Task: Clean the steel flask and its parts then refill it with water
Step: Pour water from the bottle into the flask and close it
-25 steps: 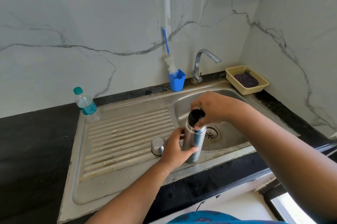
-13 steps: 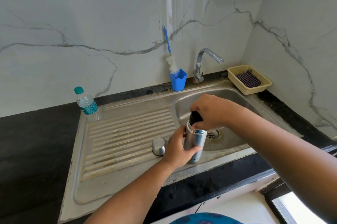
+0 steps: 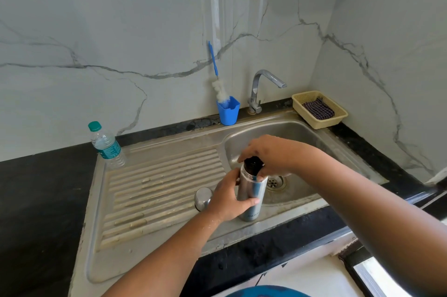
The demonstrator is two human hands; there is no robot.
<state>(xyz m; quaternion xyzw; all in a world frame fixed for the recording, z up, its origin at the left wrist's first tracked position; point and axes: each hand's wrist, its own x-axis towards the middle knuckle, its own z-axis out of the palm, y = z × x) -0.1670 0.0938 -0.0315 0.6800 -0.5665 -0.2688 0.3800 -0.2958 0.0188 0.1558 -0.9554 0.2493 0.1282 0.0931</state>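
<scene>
Flask upright on near sink rim, between drainboard and basin. Left to right: water bottle at far-left drainboard corner on black counter; steel cup upside down on drainboard, just left of left hand; left hand fingers wrapped round flask body; right hand on top, fingers pinching black stopper at flask mouth. Drain just right of flask. Far side: blue cup with bottle brush, then tap, then yellow basket holding checked cloth at far right.
</scene>
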